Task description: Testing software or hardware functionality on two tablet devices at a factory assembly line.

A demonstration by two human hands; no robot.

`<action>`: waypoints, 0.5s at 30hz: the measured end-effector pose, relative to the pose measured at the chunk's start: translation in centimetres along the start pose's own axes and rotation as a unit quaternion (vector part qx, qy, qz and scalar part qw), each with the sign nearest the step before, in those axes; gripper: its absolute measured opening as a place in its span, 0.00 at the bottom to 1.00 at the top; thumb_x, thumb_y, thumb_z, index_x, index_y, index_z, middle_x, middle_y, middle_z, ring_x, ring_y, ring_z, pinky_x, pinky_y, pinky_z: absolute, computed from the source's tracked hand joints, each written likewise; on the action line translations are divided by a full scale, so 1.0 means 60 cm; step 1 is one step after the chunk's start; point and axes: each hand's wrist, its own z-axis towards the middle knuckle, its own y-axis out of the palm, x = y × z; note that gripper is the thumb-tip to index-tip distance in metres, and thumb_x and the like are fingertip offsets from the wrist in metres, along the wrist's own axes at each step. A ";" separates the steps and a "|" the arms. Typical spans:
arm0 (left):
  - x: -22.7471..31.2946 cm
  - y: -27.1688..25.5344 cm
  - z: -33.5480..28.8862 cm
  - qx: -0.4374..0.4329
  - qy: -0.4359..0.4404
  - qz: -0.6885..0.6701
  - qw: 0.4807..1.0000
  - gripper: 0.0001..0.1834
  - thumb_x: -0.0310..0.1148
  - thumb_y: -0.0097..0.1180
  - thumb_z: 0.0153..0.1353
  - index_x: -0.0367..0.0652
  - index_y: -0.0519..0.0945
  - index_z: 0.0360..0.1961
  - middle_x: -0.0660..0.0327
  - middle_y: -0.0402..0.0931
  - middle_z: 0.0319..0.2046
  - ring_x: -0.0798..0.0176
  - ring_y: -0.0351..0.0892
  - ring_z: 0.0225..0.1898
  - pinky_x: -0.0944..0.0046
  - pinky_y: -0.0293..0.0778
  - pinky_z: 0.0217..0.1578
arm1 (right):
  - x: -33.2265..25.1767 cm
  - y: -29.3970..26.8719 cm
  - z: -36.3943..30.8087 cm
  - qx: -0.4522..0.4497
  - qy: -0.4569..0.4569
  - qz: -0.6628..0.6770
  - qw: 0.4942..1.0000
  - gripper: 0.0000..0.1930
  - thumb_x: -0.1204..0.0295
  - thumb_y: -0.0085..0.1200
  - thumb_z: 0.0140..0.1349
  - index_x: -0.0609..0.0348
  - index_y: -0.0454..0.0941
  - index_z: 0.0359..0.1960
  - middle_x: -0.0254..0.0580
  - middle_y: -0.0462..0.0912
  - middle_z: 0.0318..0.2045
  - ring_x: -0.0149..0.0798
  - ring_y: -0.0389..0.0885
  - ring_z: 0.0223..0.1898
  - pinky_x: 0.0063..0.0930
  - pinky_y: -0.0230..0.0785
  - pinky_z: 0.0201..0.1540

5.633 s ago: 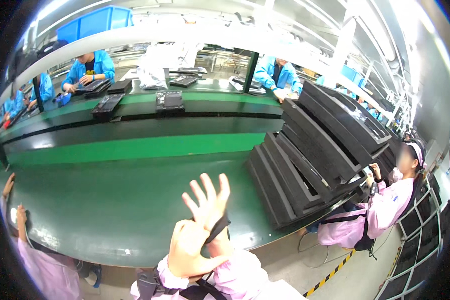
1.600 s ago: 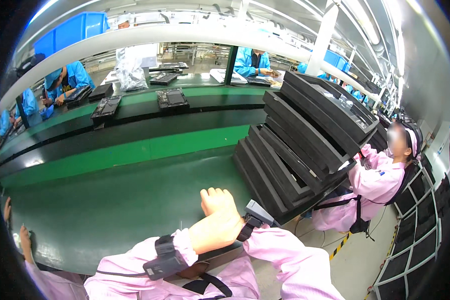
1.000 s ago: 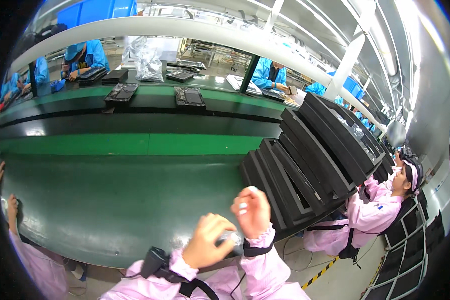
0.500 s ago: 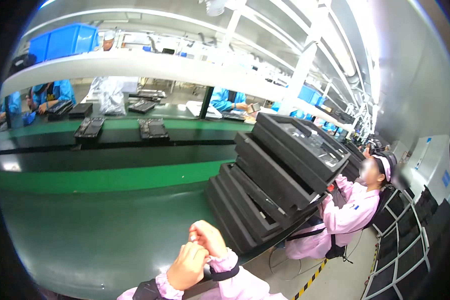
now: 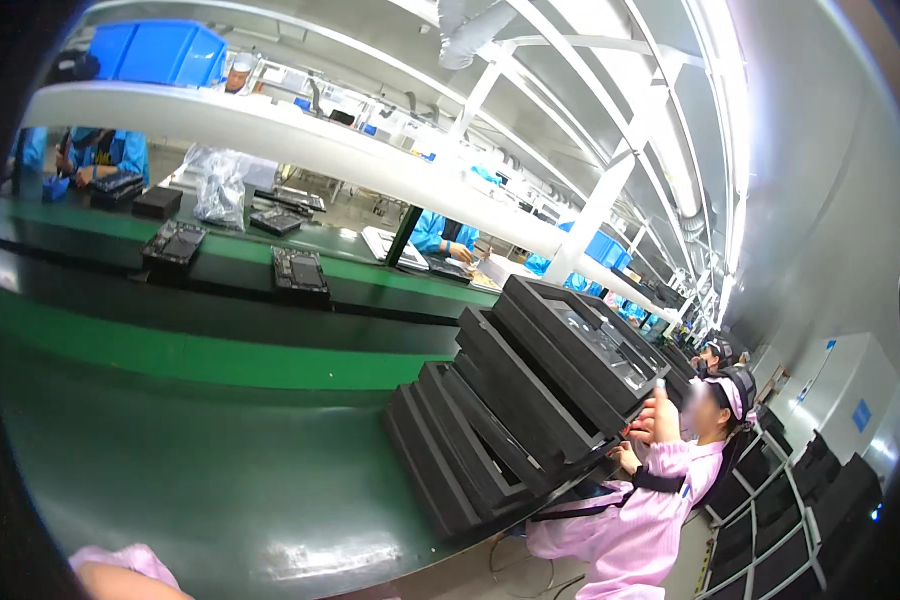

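A stack of black foam trays (image 5: 530, 385) stands tilted at the right side of the green bench, and the top tray (image 5: 600, 345) holds flat dark and clear parts. My right hand (image 5: 658, 418), past a black wristband and pink cuff, is raised beside the right corner of the upper trays. Its thumb points up and its fingers are spread apart. Whether they touch a tray I cannot tell. Of my left hand (image 5: 125, 585) only bare skin below a pink sleeve shows at the lower left edge, with its fingers out of the picture.
A co-worker in pink (image 5: 705, 440) sits right behind the stack. Open electronic units (image 5: 300, 272) lie on the dark strip beyond the green bench (image 5: 210, 470). A white shelf (image 5: 270, 125) carries a blue bin (image 5: 160, 52). Racks (image 5: 770, 510) hold black pieces at right.
My hands, together in front of me before, have parted: the right has reached to the stack, the left has moved to the lower left edge. The view has tilted and shifted.
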 end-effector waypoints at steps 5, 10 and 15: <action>0.008 0.004 -0.010 -0.012 -0.064 -0.013 0.998 0.16 0.32 0.54 0.43 0.33 0.72 0.33 0.52 0.72 0.28 0.57 0.70 0.25 0.64 0.64 0.21 | -0.039 -0.001 0.052 -0.090 0.045 -0.220 0.970 0.26 0.44 0.50 0.50 0.59 0.68 0.20 0.40 0.67 0.10 0.40 0.68 0.10 0.35 0.62 0.12; 0.014 0.017 0.014 -0.004 -0.128 0.005 0.992 0.15 0.31 0.54 0.42 0.33 0.72 0.32 0.52 0.72 0.27 0.57 0.70 0.24 0.64 0.64 0.21 | -0.044 -0.014 0.106 -0.073 0.025 -0.255 0.964 0.22 0.49 0.51 0.50 0.58 0.69 0.17 0.35 0.66 0.09 0.37 0.66 0.09 0.30 0.60 0.13; 0.006 -0.039 -0.006 -0.083 -0.074 -0.036 0.993 0.17 0.33 0.51 0.51 0.33 0.71 0.40 0.49 0.73 0.36 0.50 0.72 0.33 0.56 0.68 0.29 | -0.046 -0.025 0.148 -0.118 0.109 0.051 0.986 0.20 0.59 0.56 0.51 0.48 0.57 0.12 0.27 0.55 0.06 0.28 0.57 0.07 0.23 0.49 0.09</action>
